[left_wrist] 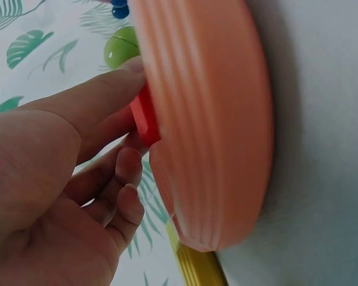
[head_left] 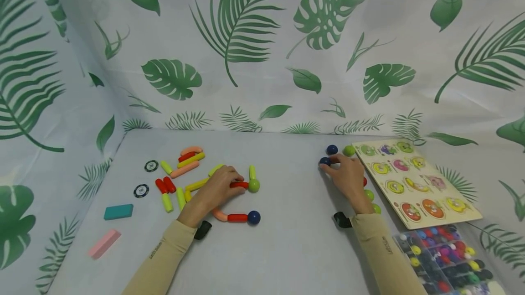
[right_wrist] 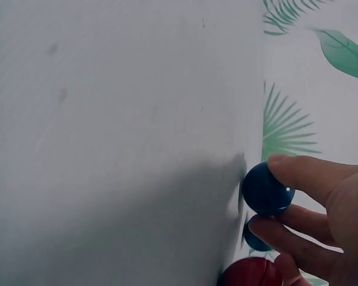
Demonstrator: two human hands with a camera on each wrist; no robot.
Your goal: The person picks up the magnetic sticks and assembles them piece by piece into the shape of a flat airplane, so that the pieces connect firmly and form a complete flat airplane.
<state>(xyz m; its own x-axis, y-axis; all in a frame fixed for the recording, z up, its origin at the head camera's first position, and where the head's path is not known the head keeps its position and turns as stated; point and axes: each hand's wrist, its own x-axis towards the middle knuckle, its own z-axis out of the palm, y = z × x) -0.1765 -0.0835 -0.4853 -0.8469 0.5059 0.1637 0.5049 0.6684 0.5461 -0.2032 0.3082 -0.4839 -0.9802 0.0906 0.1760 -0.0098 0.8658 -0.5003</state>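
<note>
In the head view my left hand (head_left: 218,190) pinches a red rod (head_left: 241,185), whose far end meets a green ball (head_left: 254,185). A light-green rod (head_left: 252,172) stands out from that ball. The left wrist view shows thumb and fingers on the red rod (left_wrist: 144,122), with a big salmon curved rod (left_wrist: 209,125) close in front. My right hand (head_left: 348,178), at the far right, pinches a dark blue ball (head_left: 325,161) between thumb and fingers. Behind it lies a second dark blue ball (head_left: 331,149). A red ball (right_wrist: 252,273) sits below in the right wrist view.
Nearer me, a red rod (head_left: 237,218) ends in a blue ball (head_left: 254,217). Several coloured rods (head_left: 190,160), two chips (head_left: 151,166), a teal block (head_left: 118,211) and a pink block (head_left: 105,243) lie left. Right are green balls (head_left: 368,194), a picture board (head_left: 414,181) and a bead box (head_left: 434,256).
</note>
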